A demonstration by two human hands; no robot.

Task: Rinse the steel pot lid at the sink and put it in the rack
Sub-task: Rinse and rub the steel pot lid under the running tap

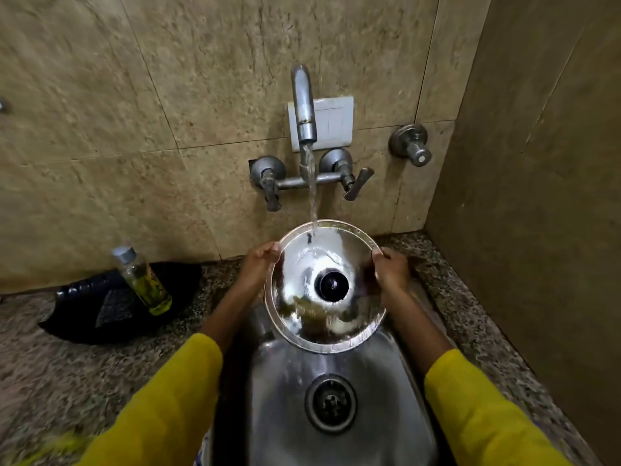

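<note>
Hands [258,264] [391,270] grip lid [302,287] — bottle label [151,287] unreadable.

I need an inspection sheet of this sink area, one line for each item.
Surface: speckled stone counter around a steel sink.
Job's things: steel lid, knob up, under running water from the tap; no rack seen.
Clutter: bottle of yellow liquid leaning on a black bag.
Grippers: left hand and right hand grip opposite rims.
Cables: nothing seen.
Surroundings: tiled wall, white switch plate, separate valve.
</note>
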